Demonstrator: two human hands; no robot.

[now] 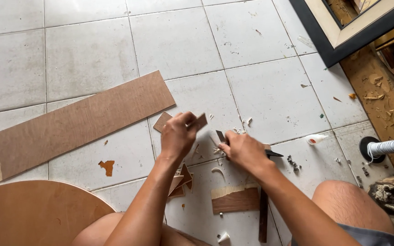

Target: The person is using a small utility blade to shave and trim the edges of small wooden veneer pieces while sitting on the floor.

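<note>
My left hand [176, 136] pinches a small thin brown wood piece [198, 122] above the white tiled floor [270, 91]; my right hand [244, 150] is closed around a dark-bladed knife [220, 136]

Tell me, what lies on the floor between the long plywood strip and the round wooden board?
Head view: between the plywood strip and round board, bare tile holds one small orange-brown scrap.
</note>
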